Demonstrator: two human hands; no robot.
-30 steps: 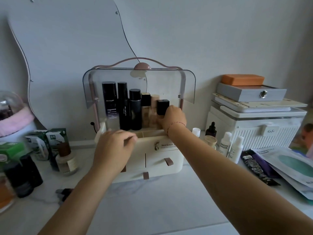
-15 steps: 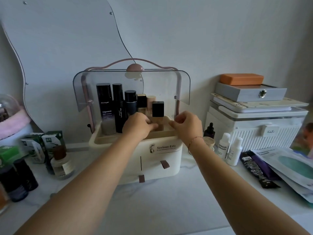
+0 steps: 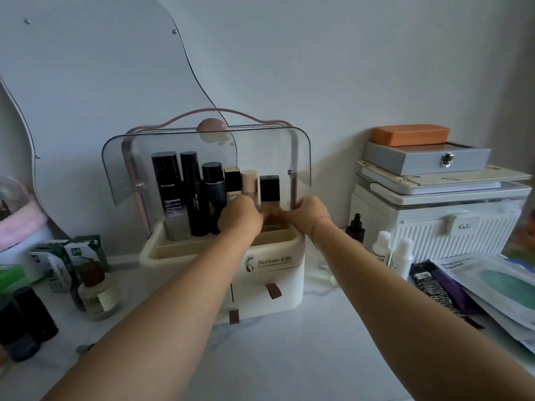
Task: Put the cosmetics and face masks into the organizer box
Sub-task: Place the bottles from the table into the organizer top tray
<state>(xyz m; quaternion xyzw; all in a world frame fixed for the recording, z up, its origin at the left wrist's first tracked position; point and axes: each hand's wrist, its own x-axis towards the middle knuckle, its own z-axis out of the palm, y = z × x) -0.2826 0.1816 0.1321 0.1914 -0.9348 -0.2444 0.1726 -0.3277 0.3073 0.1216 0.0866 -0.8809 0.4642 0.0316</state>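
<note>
My left hand [image 3: 240,217] has come in from the front of the cream plastic organizer box [image 3: 289,285] to meet my right hand [image 3: 308,215] at the square black-capped glass bottle [image 3: 269,192], which is upright in the top tray and so nearly placed. Both hands curl at its base, but I cannot tell if they grip it. Glossy flat face masks [image 3: 498,287] wait far right.

The left hand [image 3: 240,217] is no longer at the front left rim of the organizer box [image 3: 179,253], where it was a second ago. It now reaches into the top tray, just left of the black-capped foundation bottle [image 3: 269,189]. The right hand [image 3: 308,217], drawn back to the right front corner half a second ago, is in again at the bottle's right side. Both hands now flank its base, fingers blurred.
</note>
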